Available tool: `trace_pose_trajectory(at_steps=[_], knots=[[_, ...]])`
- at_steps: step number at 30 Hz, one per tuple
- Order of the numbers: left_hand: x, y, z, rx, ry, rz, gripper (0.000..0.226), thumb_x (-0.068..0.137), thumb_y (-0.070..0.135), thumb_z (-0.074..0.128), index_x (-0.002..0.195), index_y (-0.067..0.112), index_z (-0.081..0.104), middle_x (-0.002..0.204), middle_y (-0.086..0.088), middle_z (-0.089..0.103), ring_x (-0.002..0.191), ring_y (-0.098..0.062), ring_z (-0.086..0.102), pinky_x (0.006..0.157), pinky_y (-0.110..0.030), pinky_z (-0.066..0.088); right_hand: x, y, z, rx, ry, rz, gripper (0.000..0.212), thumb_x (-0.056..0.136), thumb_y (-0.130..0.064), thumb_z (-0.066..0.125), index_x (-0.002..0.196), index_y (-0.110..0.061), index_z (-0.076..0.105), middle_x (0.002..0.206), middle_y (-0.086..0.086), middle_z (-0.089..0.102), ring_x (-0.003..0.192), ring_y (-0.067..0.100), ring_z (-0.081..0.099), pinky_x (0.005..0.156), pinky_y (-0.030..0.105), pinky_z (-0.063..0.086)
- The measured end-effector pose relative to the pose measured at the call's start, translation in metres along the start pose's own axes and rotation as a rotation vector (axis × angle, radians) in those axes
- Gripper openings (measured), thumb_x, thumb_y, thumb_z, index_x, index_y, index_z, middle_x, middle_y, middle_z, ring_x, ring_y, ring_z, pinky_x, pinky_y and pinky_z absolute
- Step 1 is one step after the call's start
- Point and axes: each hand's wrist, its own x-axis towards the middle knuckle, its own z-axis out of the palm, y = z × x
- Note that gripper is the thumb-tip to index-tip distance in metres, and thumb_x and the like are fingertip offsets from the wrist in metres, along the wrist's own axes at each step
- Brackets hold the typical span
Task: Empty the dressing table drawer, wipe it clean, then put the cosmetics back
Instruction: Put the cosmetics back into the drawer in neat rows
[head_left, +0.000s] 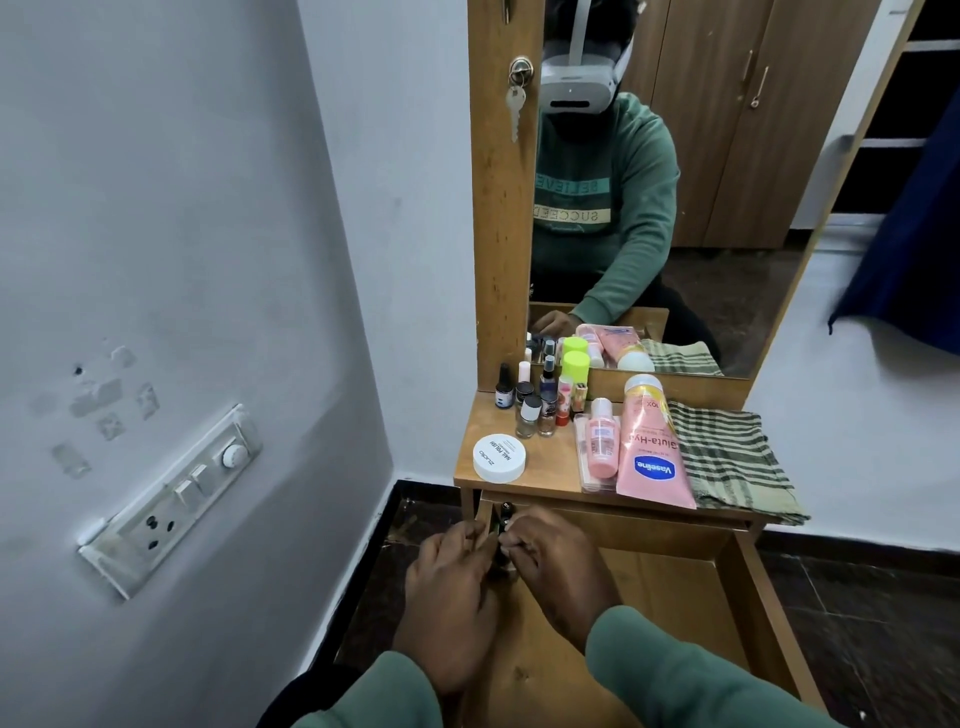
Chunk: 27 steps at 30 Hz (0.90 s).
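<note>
The dressing table drawer (670, 587) is being shown pulled well out beneath the worktop (550, 470), its wooden floor bare across the middle and right. At its back left corner, both hands are being brought together over a small dark bottle (505, 512): the left hand (451, 587) is being curled at the drawer's left wall, the right hand (553, 561) is being pinched narrow, fingertips meeting just below the bottle. Whether either hand is actually closed on something cannot be told, since the fingers are being hidden by one another.

On the worktop, the removed cosmetics are being kept in order: a cluster of nail polish bottles (530, 402) near the mirror (691, 208), a white round tub (499, 457) at the front left, a small pink bottle (601, 439) and a pink Vaseline tube (652, 457) lying flat, with a checked cloth (727, 457) folded at the right, just beside the tube.

By the look of it, the emptying is being finished, wiping not yet begun. The step is best being done by lifting the last small items upright, one grip each, and setting them beside the standing bottles without knocking that crowded group. The corner under the worktop's edge is being shadowed, so it is worth being checked by touch before the cloth is taken up.
</note>
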Motion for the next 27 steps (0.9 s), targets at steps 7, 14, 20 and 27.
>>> trace_pose_trajectory(at_steps=[7, 14, 20, 27], knots=[[-0.002, 0.002, -0.005, -0.013, 0.067, -0.002, 0.055, 0.099, 0.031, 0.043, 0.153, 0.043, 0.035, 0.154, 0.020, 0.031, 0.140, -0.009, 0.021, 0.115, -0.031, 0.026, -0.002, -0.008, -0.014, 0.013, -0.002, 0.026, 0.017, 0.095, -0.026, 0.068, 0.109, -0.035, 0.068, 0.113, -0.025, 0.057, 0.101, -0.004, 0.057, 0.083, 0.013, 0.050], [-0.001, 0.018, -0.040, -0.223, 0.279, 0.148, 0.045, 0.092, 0.020, 0.051, 0.133, 0.032, 0.064, 0.119, 0.017, 0.063, 0.112, -0.006, 0.054, 0.097, -0.029, 0.047, 0.023, -0.038, -0.055, -0.066, 0.030, -0.080, 0.013, 0.096, -0.029, 0.065, 0.106, -0.037, 0.069, 0.107, -0.022, 0.065, 0.095, -0.002, 0.059, 0.082, 0.017, 0.052], [0.067, 0.041, -0.088, -0.569, 0.360, 0.030, 0.045, 0.096, 0.004, 0.053, 0.135, 0.025, 0.064, 0.121, 0.013, 0.065, 0.113, -0.003, 0.059, 0.101, -0.028, 0.051, 0.121, -0.062, -0.102, -0.255, 0.213, -0.104, 0.015, 0.093, -0.022, 0.068, 0.105, -0.022, 0.076, 0.104, -0.004, 0.075, 0.092, 0.017, 0.066, 0.076, 0.036, 0.057], [0.152, 0.040, -0.100, -0.655, 0.182, -0.231, 0.026, 0.096, 0.014, 0.056, 0.115, 0.021, 0.073, 0.113, 0.001, 0.075, 0.105, -0.022, 0.069, 0.099, -0.041, 0.054, 0.196, -0.057, -0.106, -0.694, -0.086, -0.026, 0.011, 0.087, -0.018, 0.066, 0.096, -0.017, 0.071, 0.098, 0.011, 0.070, 0.091, 0.034, 0.065, 0.069, 0.038, 0.056]])
